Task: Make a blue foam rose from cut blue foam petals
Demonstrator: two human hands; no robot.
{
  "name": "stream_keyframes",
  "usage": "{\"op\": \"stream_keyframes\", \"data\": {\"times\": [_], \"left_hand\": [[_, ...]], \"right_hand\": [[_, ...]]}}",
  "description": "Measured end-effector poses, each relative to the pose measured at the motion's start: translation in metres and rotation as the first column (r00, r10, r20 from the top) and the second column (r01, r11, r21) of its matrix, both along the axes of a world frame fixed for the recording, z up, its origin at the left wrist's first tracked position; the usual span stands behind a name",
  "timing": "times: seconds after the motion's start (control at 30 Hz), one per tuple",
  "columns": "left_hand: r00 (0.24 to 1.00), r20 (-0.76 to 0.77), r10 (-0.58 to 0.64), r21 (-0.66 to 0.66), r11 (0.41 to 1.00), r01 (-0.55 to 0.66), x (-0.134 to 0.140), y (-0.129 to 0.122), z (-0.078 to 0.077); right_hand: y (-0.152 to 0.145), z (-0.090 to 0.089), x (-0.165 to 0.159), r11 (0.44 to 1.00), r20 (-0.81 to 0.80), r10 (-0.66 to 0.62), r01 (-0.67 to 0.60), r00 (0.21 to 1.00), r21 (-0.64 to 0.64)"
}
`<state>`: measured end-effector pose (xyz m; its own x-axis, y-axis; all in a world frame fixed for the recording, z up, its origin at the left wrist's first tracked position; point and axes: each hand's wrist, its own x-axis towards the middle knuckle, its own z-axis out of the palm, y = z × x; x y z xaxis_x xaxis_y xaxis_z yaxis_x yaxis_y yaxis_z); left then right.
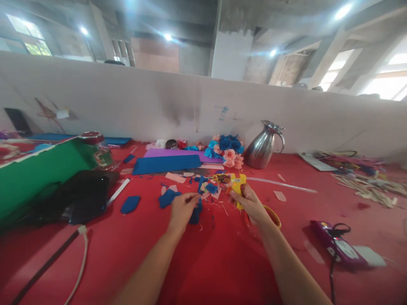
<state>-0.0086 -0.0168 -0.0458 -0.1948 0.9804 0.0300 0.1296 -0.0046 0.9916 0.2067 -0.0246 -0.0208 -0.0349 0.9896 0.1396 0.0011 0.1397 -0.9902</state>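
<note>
My right hand (249, 202) is wrapped round a yellow hot glue gun (238, 184), its nozzle end pointing left and a small orange light glowing on its side. A clear glue stick (282, 184) runs out behind it to the right. With fingertips pinched together, my left hand (184, 207) is just left of the gun. What it pinches is too small to make out; blue pieces (201, 183) show right by the fingertips. Blue petal-shaped cutouts (168, 198) lie beside and partly behind this hand, among pink scraps (175, 178).
Blue sheets (167, 164) and a purple sheet (159, 152) lie behind the scraps, near pink and blue flowers (231, 148) and a metal jug (262, 146). A green box (47, 173) and a jar (100, 150) stand left. A purple power strip (333, 243) with cables lies right.
</note>
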Motion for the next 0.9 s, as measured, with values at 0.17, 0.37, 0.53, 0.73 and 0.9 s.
{"op": "stream_keyframes", "data": {"times": [0.17, 0.37, 0.53, 0.73, 0.9], "left_hand": [[1.0, 0.006, 0.027, -0.017, 0.999, -0.027, 0.001, -0.001, 0.003], [0.999, 0.043, 0.012, -0.017, 1.0, -0.011, 0.003, -0.003, 0.004], [1.0, 0.015, 0.018, -0.003, 1.0, -0.018, 0.002, -0.003, 0.003], [0.999, 0.03, 0.015, -0.02, 1.0, -0.014, 0.003, -0.004, 0.007], [0.999, 0.044, 0.015, -0.026, 1.0, -0.014, 0.003, -0.004, 0.009]], "right_hand": [[-0.005, 0.005, -0.011, 0.996, 0.065, 0.071, -0.074, 0.995, 0.051], [-0.004, 0.0, -0.016, 0.996, 0.131, 0.058, -0.066, 0.99, 0.061], [-0.002, -0.005, -0.013, 0.995, 0.2, 0.021, -0.039, 0.98, 0.087], [-0.002, -0.006, -0.011, 0.997, 0.251, 0.02, -0.037, 0.968, 0.064], [-0.001, -0.007, -0.009, 0.996, 0.294, -0.011, -0.015, 0.956, 0.086]]}}
